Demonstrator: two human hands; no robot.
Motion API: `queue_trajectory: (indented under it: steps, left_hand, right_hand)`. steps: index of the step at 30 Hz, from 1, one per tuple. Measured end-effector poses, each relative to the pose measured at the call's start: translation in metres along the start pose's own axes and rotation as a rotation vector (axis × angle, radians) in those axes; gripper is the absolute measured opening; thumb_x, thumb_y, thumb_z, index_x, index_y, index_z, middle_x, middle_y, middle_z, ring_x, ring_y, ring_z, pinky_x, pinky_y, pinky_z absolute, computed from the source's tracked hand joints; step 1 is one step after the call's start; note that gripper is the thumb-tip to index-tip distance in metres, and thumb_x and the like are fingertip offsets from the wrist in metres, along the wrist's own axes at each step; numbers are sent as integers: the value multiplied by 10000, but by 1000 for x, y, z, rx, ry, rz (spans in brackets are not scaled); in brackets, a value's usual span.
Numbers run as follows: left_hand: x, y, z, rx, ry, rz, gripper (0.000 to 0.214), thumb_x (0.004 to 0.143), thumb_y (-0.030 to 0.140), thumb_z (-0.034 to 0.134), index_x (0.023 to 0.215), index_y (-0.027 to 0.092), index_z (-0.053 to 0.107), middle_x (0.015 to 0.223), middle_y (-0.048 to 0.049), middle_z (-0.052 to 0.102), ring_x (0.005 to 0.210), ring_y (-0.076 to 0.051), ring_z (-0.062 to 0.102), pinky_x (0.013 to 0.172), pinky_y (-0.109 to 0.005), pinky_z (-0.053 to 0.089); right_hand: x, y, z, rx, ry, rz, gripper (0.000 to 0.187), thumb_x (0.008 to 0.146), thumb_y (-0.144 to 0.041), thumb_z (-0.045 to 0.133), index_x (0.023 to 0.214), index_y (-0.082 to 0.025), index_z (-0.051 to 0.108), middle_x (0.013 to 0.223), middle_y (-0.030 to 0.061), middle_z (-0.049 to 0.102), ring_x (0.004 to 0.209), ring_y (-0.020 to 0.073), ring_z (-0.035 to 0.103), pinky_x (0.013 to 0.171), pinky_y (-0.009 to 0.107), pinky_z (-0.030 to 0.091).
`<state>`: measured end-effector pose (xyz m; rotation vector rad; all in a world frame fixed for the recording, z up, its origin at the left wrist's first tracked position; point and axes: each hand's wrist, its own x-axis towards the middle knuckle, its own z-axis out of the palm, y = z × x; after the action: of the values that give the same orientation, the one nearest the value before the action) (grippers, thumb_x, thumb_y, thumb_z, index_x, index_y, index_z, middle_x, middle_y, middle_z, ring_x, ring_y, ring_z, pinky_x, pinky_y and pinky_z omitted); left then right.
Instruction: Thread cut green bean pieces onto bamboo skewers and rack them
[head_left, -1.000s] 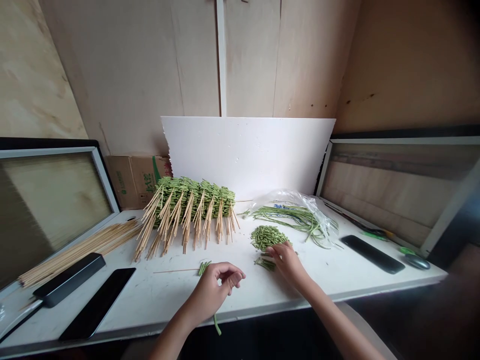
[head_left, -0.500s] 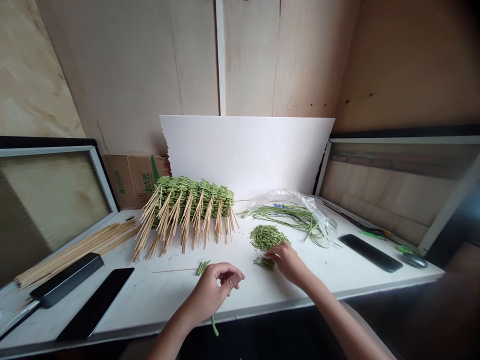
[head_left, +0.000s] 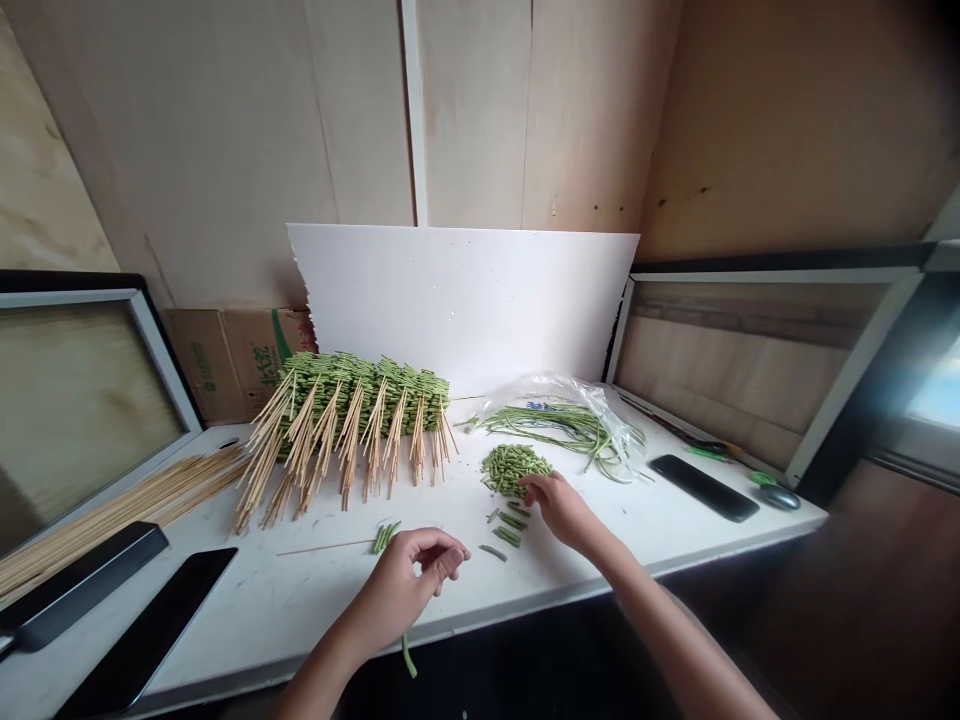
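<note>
My left hand (head_left: 420, 575) is closed in a loose pinch near the table's front. Beside it, a thin wooden skewer (head_left: 322, 548) runs off to the left, carrying a few short green stem pieces (head_left: 386, 537); its other end passes behind my fingers. Below that wrist, a longer green stem (head_left: 409, 657) hangs over the table edge. My right hand (head_left: 559, 510) has its fingertips curled together at the near side of a heap of cut green stem pieces (head_left: 512, 465); what they pinch is hidden. Several loose pieces (head_left: 508, 537) lie between the hands.
A stack of filled skewers (head_left: 360, 400) stands at back left, bare skewers (head_left: 127, 505) left of it. Long green stems (head_left: 555, 425) lie in a clear plastic bag (head_left: 600, 405). Dark phones (head_left: 705, 487) (head_left: 154, 630), a black box (head_left: 82, 575) and a mouse (head_left: 780, 497) are around.
My right hand has lifted off the loose pieces and moved back to the heap, leaving them spread in small groups. My left hand keeps its pose. The view has turned slightly right.
</note>
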<state>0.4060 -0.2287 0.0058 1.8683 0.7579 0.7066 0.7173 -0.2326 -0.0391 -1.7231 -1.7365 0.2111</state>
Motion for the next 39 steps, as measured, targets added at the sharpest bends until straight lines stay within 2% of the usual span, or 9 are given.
queue_trajectory:
  steps: [6, 13, 15, 18, 23, 27, 32, 36, 39]
  left_hand:
    - [1, -1, 1, 12, -3, -10, 434, 955, 555, 608, 941, 154, 774, 801, -69, 700, 617, -139, 551, 647, -279, 485]
    - [3, -5, 1, -25, -2, 6, 403, 948, 531, 630, 966, 162, 791, 841, -68, 682, 621, -131, 521, 626, -267, 468]
    - [3, -6, 1, -12, 22, 28, 402, 968, 524, 601, 996, 174, 796, 859, -61, 663, 622, -126, 514, 633, -268, 461]
    - [3, -6, 3, -36, 57, 32, 403, 987, 509, 574, 1118, 182, 769, 877, -54, 639, 664, -139, 551, 669, -281, 483]
    - [1, -1, 9, -146, 99, 11, 480, 929, 459, 689, 1321, 191, 620, 875, -37, 656, 713, -161, 598, 690, -295, 516]
    - [-1, 2, 9, -159, 96, 19, 482, 902, 479, 723, 1274, 186, 631, 885, -39, 665, 705, -154, 599, 676, -285, 513]
    - [-3, 8, 5, -34, 119, 32, 375, 928, 506, 672, 1049, 160, 746, 827, -59, 695, 654, -166, 609, 675, -306, 518]
    - [-5, 15, 2, 119, 219, 152, 272, 952, 436, 658, 970, 192, 777, 865, -72, 719, 726, -191, 633, 690, -293, 505]
    - [-7, 20, 3, 197, 269, 223, 194, 952, 369, 668, 948, 210, 780, 903, -72, 728, 753, -191, 635, 681, -277, 493]
  right_hand:
    - [0, -5, 4, 195, -80, -84, 403, 964, -115, 389, 1187, -170, 719, 863, 79, 787, 918, 261, 701, 929, 439, 512]
    - [5, -13, -9, 331, 31, 29, 339, 1004, -293, 448, 1151, -168, 727, 866, 87, 780, 874, 265, 727, 875, 439, 542]
    - [3, -25, -14, 401, -13, 21, 352, 1008, -400, 497, 1133, -173, 735, 881, 85, 781, 896, 268, 727, 855, 426, 550]
    - [-6, -53, -21, 531, -170, -39, 410, 975, -530, 569, 1079, -176, 749, 928, 90, 785, 856, 248, 723, 752, 366, 553]
    - [-31, -109, -25, 496, -250, -241, 370, 827, -525, 788, 1047, -230, 759, 879, 48, 769, 819, 208, 674, 678, 302, 481]
    - [-39, -127, -23, 422, -162, -318, 257, 950, -479, 663, 952, -246, 772, 846, 47, 739, 775, 185, 601, 681, 305, 459]
    - [-32, -116, -24, 468, -6, -318, 272, 983, -466, 614, 958, -227, 741, 859, 58, 702, 785, 189, 586, 664, 298, 470]
    - [-33, -116, -27, 467, -31, -339, 227, 969, -442, 646, 1017, -233, 722, 909, 64, 701, 829, 200, 585, 707, 321, 488]
    - [-37, -123, -27, 461, -35, -365, 181, 927, -417, 715, 966, -240, 723, 893, 55, 705, 817, 202, 562, 722, 335, 477]
